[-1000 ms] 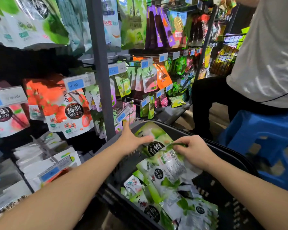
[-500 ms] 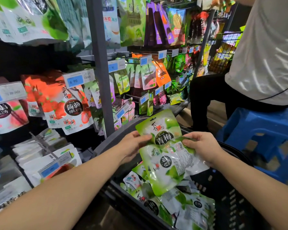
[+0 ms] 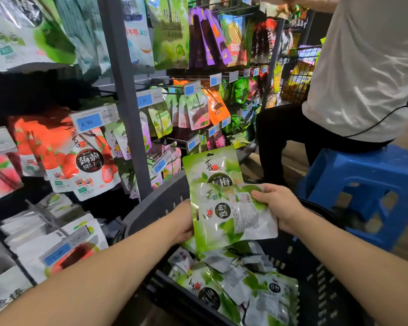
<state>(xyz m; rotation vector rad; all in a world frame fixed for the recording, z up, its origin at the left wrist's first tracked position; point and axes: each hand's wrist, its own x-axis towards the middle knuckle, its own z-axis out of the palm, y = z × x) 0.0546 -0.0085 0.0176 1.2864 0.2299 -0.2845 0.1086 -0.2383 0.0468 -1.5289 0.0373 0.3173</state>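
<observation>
Location: a shop aisle with a wooden floor (image 3: 290, 158). A peg-hook display rack takes up the left and centre of the view, divided by a grey upright post (image 3: 125, 95). Snack bags hang from it in rows, among them red pouches (image 3: 80, 156) printed with fruit, below a blue price tag (image 3: 93, 120). Green, purple and orange bags hang further along the rack. To the right, a second person in a white shirt (image 3: 368, 67) and dark trousers sits on a blue plastic stool (image 3: 363, 175).

A black plastic basket (image 3: 160, 203) sits low in front of the camera wearer, close against the rack. Loose pouches (image 3: 233, 285) of the same green kind lie in a heap inside it, overlapping at mixed angles.

Item in hand: a small stack of green pouches (image 3: 222, 222), held in the air above the basket, between the two hands. The front one is glossy, green and white, with leaf artwork, a round black label and a white panel of small print. It is tilted, its lower corner pointing down into the basket. A rear pouch (image 3: 210, 165) stands upright behind it, showing a green top and part of a black round label with characters.

Right hand (image 3: 278, 208): thumb on the front face and fingers curled behind, pinching the right edge of the stack.

Left hand (image 3: 183, 222): meets the left edge of the stack. Its fingers pass behind the pouches out of sight, so its grip cannot be determined.
</observation>
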